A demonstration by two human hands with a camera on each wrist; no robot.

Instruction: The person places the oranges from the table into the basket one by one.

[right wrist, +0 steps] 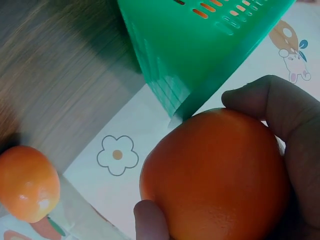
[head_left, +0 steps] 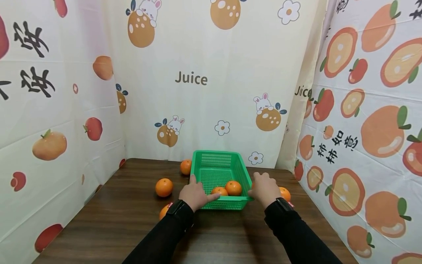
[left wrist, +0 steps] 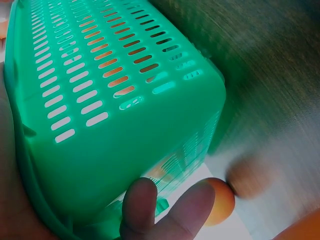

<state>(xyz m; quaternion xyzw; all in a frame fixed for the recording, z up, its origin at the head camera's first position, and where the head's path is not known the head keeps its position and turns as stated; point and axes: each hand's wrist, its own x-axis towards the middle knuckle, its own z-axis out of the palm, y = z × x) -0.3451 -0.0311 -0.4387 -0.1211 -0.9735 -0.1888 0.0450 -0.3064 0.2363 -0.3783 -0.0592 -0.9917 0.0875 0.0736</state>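
One orange [right wrist: 215, 175] sits in the right hand's grip [head_left: 263, 189], fingers curled round it just beside the right wall of the green basket [head_left: 215, 161]; the left hand [head_left: 195, 194] lies on the basket's near left corner with its fingers [left wrist: 142, 210] pressed straight along the wall, pinching nothing. Two oranges [head_left: 233, 187] already rest inside the basket at its near end, right between the two hands. Outside it, others wait on the bench [head_left: 132, 220]: one [head_left: 164, 187] just left of the left hand, one [head_left: 165, 212] partly hidden at the left wrist, one [head_left: 186, 167] beyond the basket's far left corner, and one [head_left: 285, 193] just right of the right hand. Judged from this, the gathering looks less than half done, with one fruit in hand and about four loose. From the head view the right hand hides what it holds; only the right wrist view shows the orange in the grip, plus a loose orange [right wrist: 27, 182] lower left. Through the slotted wall the left wrist view shows orange colour inside the basket, and a blurred orange [left wrist: 220, 200] past the fingertips.
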